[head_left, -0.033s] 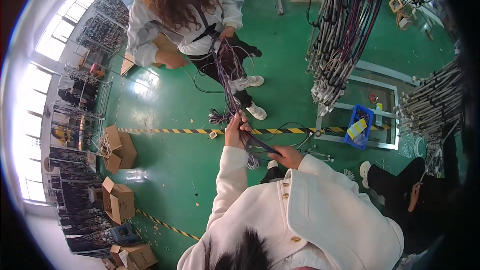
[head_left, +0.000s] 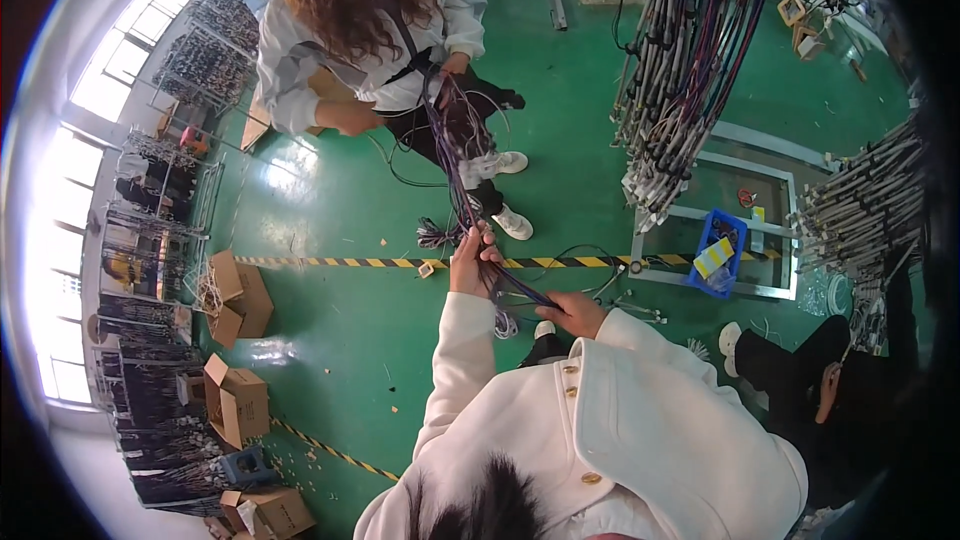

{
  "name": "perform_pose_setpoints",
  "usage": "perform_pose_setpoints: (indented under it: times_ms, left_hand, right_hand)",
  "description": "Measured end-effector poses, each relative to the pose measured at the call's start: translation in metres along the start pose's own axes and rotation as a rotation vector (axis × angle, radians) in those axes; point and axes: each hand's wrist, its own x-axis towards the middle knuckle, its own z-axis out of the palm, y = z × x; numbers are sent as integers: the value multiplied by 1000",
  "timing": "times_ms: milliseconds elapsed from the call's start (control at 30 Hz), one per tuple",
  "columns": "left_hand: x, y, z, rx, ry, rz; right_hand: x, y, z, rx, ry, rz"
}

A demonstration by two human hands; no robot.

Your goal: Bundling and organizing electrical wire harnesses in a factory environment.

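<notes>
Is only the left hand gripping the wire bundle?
No, the right hand also grips the wire bundle, nearer the body than the left hand.

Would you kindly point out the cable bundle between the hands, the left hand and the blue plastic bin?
Cable bundle (head_left: 525,291): head view, on the dark strands.
Left hand (head_left: 468,264): head view, on its middle.
Blue plastic bin (head_left: 738,264): head view, on its right wall.

This looks like a cable workshop. Wire bundles (head_left: 690,70) hang above a green floor (head_left: 335,325) marked with striped tape (head_left: 350,262); cardboard boxes (head_left: 253,408) stand near its left edge
</notes>
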Motion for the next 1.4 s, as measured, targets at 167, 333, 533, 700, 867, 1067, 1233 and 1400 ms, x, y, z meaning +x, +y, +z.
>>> perform_pose_setpoints:
  times_ms: [167,333,533,700,867,1067,1233,1400]
  left_hand:
    - [5,0,-2,-32,8,-26]
    - [6,-2,-2,-30,6,-33]
    - [11,-6,-3,-46,-5,-71]
    - [18,-12,-4,-65,-48,-118]
    - [17,-24,5,88,-19,-111]
    - [17,-36,9,77,-123,-167]
    - [14,-49,21,175,-70,-147]
    - [11,-74,35,228,-123,-169]
  right_hand:
    - [1,-5,-6,10,-80,99]
    - [1,-3,-7,16,-86,115]
    - [0,8,-4,-15,-78,128]
    - [-3,22,-1,-20,13,67]
    - [-1,11,-7,9,56,137]
    - [-1,9,-9,-10,162,185]
    - [0,18,-11,6,200,160]
    - [-4,35,-21,460,63,404]
